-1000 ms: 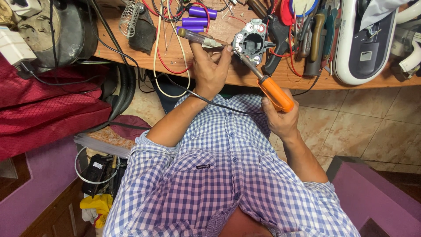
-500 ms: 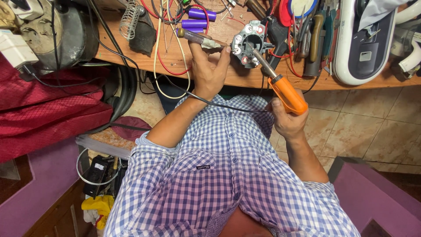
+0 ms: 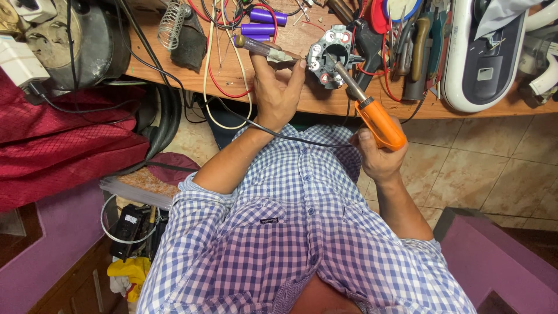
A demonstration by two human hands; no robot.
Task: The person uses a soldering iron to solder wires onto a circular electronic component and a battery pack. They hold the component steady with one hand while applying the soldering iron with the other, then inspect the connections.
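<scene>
My right hand [image 3: 378, 154] grips the orange handle of a soldering iron [image 3: 372, 116], whose metal tip rests against a round grey metal part [image 3: 330, 55] on the wooden workbench [image 3: 302, 99]. My left hand [image 3: 278, 87] reaches onto the bench and pinches a thin pen-like tool [image 3: 261, 49] whose point lies at the left edge of the grey part. A black cord [image 3: 290, 136] runs under my left wrist toward the iron.
Purple cylindrical cells [image 3: 261, 26], red and cream wires [image 3: 224, 87], a coiled iron stand [image 3: 171, 26], pliers and other hand tools [image 3: 418, 52] and a white appliance [image 3: 482, 52] crowd the bench. A red cloth [image 3: 64, 145] lies at left above a tiled floor [image 3: 494, 168].
My right hand has swung the soldering iron's handle down and right, bringing it steeper with the tip staying on the grey part. The left hand has held its place.
</scene>
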